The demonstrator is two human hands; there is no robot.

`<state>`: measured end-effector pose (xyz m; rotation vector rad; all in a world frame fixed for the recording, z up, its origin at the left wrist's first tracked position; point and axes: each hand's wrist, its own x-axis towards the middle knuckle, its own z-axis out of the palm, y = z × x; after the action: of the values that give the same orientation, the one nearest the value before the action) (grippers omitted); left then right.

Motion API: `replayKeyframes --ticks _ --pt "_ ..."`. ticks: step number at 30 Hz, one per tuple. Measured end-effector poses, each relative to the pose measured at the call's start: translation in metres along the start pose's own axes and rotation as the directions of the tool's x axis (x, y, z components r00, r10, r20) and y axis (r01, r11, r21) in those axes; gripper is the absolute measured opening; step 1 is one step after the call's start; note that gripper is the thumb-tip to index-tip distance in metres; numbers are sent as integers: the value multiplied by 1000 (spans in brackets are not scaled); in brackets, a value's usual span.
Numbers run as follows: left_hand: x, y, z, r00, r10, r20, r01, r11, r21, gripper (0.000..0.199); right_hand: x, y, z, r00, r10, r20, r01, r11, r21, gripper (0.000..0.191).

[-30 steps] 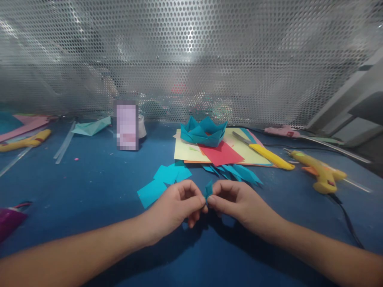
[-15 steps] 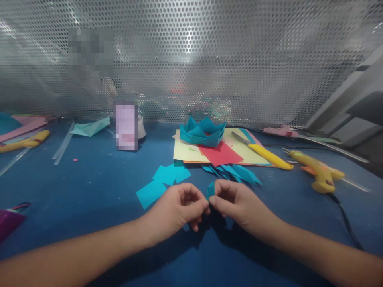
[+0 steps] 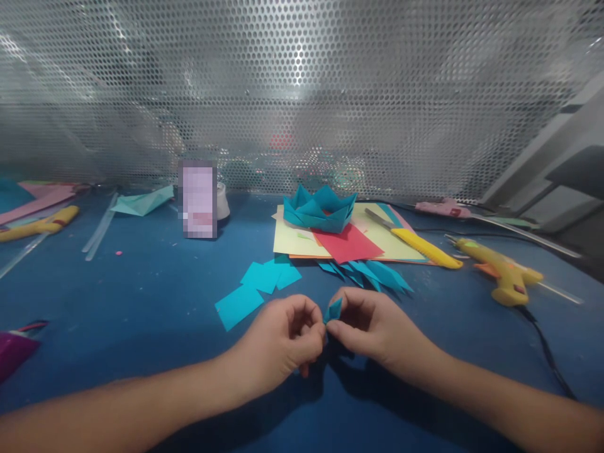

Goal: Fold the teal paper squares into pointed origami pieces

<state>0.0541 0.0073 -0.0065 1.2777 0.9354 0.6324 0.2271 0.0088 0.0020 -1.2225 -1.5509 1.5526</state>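
One blue worktop [image 3: 165,296] lies beneath the left hand [image 3: 283,333] and the right hand [image 3: 377,324], which meet nearer the wearer than some flat blue paper pieces [image 3: 239,306]; between them sits a small folded blue paper [image 3: 334,309], its body pinched by right thumb and fingers, its lower end by the left. Step in hand, as judged: creasing; the next move calls for matched edges and firm fingertip pressure.

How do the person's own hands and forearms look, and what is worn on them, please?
The left hand and right hand are bare, without gloves. No sleeve shows on the left forearm or the right forearm. No watch, bracelet or ring is visible, though parts of both hands are hidden.
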Motion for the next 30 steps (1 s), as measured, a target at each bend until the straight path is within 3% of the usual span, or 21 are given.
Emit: replayKeyframes --ticks 8,16,30 --pt "-3 0 -2 983 182 -22 -170 949 266 5 0 -2 -3 998 -45 41 46 998 -34 27" --pt "-1 -2 -2 991 132 19 -133 978 163 5 -1 -2 -1 996 -66 54 67 997 -30 23" --pt "-1 -3 -2 991 129 28 -132 975 176 6 -2 -1 -2 997 -34 63 32 999 31 17"
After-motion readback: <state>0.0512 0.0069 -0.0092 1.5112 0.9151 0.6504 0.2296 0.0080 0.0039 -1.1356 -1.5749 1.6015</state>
